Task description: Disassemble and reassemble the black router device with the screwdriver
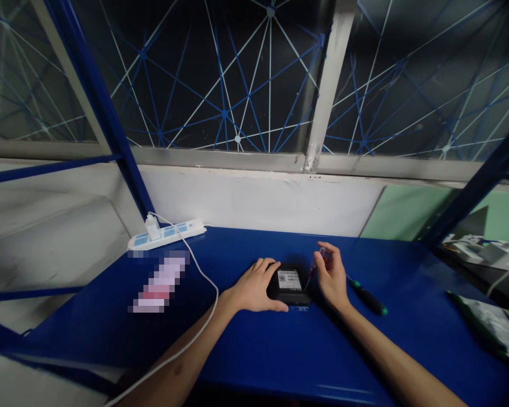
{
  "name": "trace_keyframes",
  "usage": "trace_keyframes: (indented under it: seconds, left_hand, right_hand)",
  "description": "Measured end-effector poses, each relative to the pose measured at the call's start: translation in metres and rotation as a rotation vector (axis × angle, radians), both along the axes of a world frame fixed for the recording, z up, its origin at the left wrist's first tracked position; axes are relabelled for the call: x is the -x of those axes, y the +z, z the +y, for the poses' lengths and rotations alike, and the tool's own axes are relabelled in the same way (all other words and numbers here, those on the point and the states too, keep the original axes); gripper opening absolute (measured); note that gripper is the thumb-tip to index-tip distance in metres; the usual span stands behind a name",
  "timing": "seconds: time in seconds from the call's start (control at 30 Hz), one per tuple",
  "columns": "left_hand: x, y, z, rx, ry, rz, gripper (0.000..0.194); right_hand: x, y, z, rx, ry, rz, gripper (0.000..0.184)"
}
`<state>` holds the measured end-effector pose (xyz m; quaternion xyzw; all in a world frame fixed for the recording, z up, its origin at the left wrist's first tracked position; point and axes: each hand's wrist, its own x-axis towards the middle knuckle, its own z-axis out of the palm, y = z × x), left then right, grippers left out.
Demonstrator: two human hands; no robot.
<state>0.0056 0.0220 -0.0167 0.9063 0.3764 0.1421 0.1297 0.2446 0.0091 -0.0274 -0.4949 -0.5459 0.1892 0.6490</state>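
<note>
A small black device (289, 285) with a white label on top lies on the blue table (254, 350). My left hand (254, 289) rests against its left side, fingers curled round its edge, holding it steady. My right hand (331, 274) is closed in a pinch on a thin red-handled screwdriver (313, 270), whose tip points down at the device's right edge.
A second screwdriver with a dark green handle (368, 298) lies just right of my right hand. A white power strip (166, 234) sits at the back left, its cable (203, 277) trailing across the table. A blurred pink item (159, 282) lies left. Cluttered bags sit far right (492, 322).
</note>
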Motion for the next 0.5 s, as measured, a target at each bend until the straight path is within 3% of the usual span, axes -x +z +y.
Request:
trace_keyframes:
  seconds: [0.17,0.33,0.5]
  left_hand:
    - [0.004,0.0,0.001,0.103,0.001,-0.047,0.12]
    - [0.003,-0.001,0.0,0.121,0.006,-0.088,0.114]
    - [0.002,0.0,-0.006,0.096,0.009,-0.086,0.111]
  right_hand:
    - [-0.003,0.004,-0.009,-0.025,-0.046,0.033,0.036]
    - [0.003,0.015,-0.022,-0.011,0.061,0.111,0.032]
    - [0.006,0.014,-0.021,-0.041,0.001,-0.009,0.033]
